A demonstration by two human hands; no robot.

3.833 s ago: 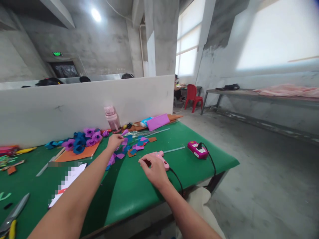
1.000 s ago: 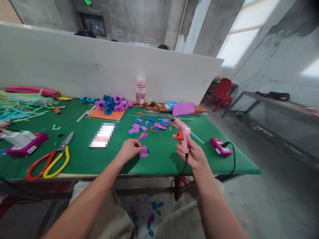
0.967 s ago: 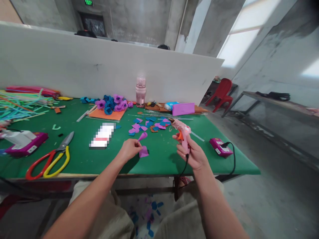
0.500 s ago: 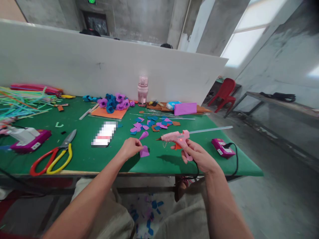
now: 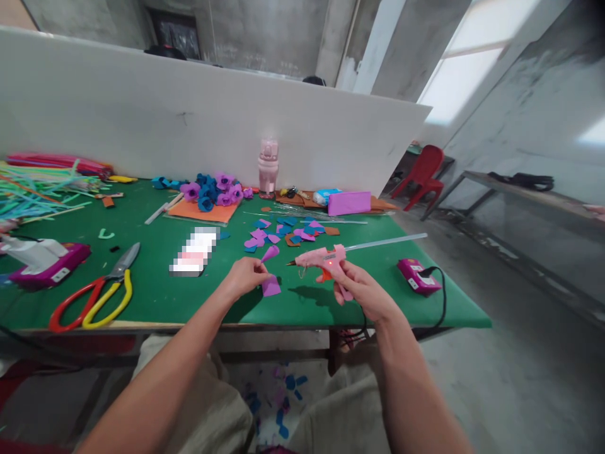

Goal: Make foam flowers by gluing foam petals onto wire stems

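Between the thumb and fingers of my left hand (image 5: 246, 277) is a rolled purple paper petal (image 5: 270, 253), its flared end pointing up. Just below those fingers a flat purple paper piece (image 5: 271, 286) shows; whether I touch it I cannot tell. My right hand (image 5: 362, 287) is wrapped round the grip of a pink hot glue gun (image 5: 326, 257), a clear glue stick (image 5: 387, 241) jutting from its back. The nozzle points left toward the petal, a gap apart, and a thin glue strand hangs under it. Beyond the hands lie scattered purple, blue and brown cut pieces (image 5: 258, 234).
Left on the green table (image 5: 155, 302) are large scissors (image 5: 101, 287), a blurred-out phone-like rectangle (image 5: 193, 252) and a purple power socket (image 5: 51, 265). Finished paper flowers (image 5: 212, 192) and a pink bottle (image 5: 268, 169) stand behind. Another corded socket (image 5: 419, 277) sits right.
The glue gun has shifted slightly left, closer to the petal. My left hand keeps its pinch. The whole view has also moved a little.
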